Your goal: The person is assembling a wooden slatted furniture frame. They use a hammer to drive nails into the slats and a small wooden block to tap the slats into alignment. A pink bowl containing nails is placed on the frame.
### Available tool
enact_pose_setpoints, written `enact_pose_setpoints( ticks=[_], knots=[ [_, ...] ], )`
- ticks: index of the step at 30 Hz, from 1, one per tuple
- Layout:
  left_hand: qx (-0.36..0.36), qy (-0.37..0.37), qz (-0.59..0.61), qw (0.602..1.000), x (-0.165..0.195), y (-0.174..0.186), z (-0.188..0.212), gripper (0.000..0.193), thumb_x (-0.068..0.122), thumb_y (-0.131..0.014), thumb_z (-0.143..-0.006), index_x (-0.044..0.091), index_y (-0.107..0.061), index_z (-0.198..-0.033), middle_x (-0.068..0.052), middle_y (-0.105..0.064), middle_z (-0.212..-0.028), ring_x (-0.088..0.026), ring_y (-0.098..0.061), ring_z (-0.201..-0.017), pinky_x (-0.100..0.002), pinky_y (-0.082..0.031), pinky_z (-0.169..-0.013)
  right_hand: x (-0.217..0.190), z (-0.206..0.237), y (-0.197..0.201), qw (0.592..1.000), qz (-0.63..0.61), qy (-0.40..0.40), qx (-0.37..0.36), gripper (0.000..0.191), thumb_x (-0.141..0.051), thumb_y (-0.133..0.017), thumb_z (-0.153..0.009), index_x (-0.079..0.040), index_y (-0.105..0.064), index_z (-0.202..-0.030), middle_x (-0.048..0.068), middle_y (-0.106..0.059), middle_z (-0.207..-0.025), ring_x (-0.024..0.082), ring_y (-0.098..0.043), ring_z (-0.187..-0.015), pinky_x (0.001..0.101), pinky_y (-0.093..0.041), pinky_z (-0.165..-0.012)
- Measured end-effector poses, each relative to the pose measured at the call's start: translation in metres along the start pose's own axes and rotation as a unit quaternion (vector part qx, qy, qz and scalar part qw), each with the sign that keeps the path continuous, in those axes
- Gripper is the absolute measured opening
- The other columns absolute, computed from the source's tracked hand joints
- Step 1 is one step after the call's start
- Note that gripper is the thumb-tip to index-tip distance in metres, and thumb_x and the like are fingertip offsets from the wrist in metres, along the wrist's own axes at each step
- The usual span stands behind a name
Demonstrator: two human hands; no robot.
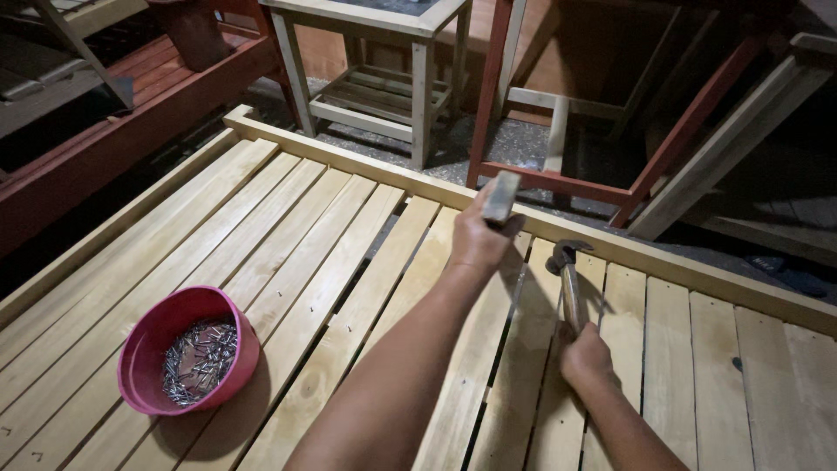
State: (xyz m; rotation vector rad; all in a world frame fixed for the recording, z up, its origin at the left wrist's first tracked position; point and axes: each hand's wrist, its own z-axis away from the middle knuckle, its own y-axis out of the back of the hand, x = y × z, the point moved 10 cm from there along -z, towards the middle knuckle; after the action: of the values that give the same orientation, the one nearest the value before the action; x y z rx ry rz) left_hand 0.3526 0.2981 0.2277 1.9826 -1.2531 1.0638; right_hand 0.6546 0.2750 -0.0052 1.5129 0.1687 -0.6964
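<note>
My left hand (478, 234) reaches out over the slatted wooden frame (288, 235) and grips a small wooden block (501, 196), held upright near the frame's far rail. My right hand (586, 353) is closed around the wooden handle of a claw hammer (568, 277); its metal head hovers just above a slat, right of the block. A pink bowl (148, 344) holding several loose nails (199, 359) rests on the slats to the left, well clear of both hands.
Pale wooden stools (384, 61) and red-painted frames (593, 179) stand beyond the far rail on a gritty floor. A red bench (113, 139) runs along the left. Gaps show between slats.
</note>
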Motion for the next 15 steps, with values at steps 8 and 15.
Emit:
enact_pose_setpoints(
  ticks=[8, 15],
  knots=[
    [-0.035, 0.081, -0.025, 0.996, -0.025, 0.017, 0.001, 0.064, 0.015, -0.085, -0.071, 0.011, -0.066, -0.132, -0.013, -0.078, -0.111, -0.023, -0.076, -0.101, -0.035, -0.059, -0.089, -0.019, 0.021, 0.018, 0.999, 0.006, -0.025, -0.018, 0.057, -0.051, -0.053, -0.101, 0.000, -0.055, -0.129, 0.032, -0.068, -0.118, 0.049, -0.065, -0.115, 0.0548, -0.050, -0.100],
    [-0.036, 0.041, -0.046, 0.997, -0.006, 0.027, -0.006, 0.059, 0.014, -0.083, -0.070, 0.009, -0.068, -0.127, -0.016, -0.077, -0.107, -0.029, -0.076, -0.101, -0.036, -0.060, -0.087, -0.016, 0.012, 0.014, 1.000, 0.013, 0.008, 0.020, 0.058, -0.051, -0.055, -0.101, 0.002, -0.058, -0.125, 0.033, -0.070, -0.113, 0.050, -0.067, -0.110, 0.0547, -0.051, -0.098]
  ],
)
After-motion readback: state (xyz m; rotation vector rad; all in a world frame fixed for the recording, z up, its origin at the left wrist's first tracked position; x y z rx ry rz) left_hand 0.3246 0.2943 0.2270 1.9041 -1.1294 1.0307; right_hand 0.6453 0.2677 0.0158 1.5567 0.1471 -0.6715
